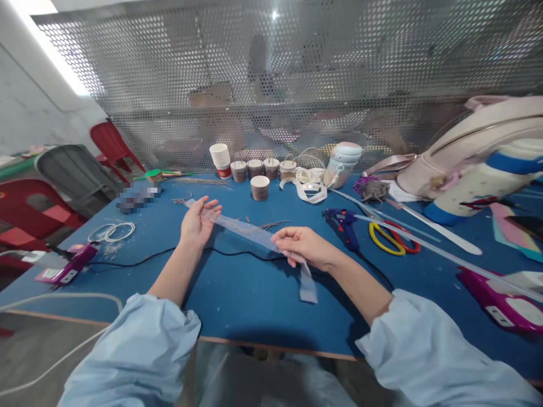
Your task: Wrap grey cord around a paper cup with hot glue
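A long strip of pale sheer ribbon [246,229] stretches between my two hands above the blue table [237,299]. My left hand [198,221] is palm up with fingers spread, and the ribbon's far end lies across its fingers. My right hand [303,246] is closed in a pinch on the ribbon, whose short tail [307,285] hangs below it. A black cable [144,259] runs across the table under my hands.
Small paper cups [259,186], a cup stack [220,158] and ribbon rolls [311,189] stand at the back. A blue glue gun [344,226], yellow and red scissors [392,240] and glue sticks lie right. Purple glue guns [70,265] [500,302] flank the sides. A perforated metal screen [297,85] closes the rear.
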{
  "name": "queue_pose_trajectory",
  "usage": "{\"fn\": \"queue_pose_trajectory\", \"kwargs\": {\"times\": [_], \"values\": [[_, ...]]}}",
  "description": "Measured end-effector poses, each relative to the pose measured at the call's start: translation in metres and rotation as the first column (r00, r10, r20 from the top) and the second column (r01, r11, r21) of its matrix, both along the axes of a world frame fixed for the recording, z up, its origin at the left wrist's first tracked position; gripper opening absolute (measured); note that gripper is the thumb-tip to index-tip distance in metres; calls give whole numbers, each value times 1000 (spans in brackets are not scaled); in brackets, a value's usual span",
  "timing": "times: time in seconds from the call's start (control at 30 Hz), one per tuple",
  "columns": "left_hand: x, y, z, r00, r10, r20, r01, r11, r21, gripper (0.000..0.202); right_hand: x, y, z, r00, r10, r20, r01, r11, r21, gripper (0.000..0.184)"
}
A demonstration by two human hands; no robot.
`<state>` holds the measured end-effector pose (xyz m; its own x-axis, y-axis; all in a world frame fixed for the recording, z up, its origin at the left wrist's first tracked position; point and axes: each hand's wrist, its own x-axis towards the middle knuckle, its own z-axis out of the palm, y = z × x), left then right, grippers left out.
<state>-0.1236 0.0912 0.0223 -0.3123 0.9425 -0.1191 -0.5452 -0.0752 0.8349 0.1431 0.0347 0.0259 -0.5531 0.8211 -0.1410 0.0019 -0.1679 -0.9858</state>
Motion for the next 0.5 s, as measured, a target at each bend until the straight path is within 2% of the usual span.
{"fn": "queue_pose_trajectory", "kwargs": {"times": [0.13,0.3,0.4,0.5], "values": [[-21,10,-7,997,42,-61,-47,995,-85,10,6,4,0,1000,-6,-13,5,999,-32,36],[-38,12,-8,969,128,-211,-148,986,-80,14,10,4,-2,999,40,-36,-41,998,-55,40],[-47,12,-13,921,171,-350,-211,974,-77,31,9,1,-2,995,90,40,-89,995,-34,39],[-57,11,-19,843,219,-491,-287,956,-66,36,6,0,-3,973,131,188,-137,990,19,33]]}}
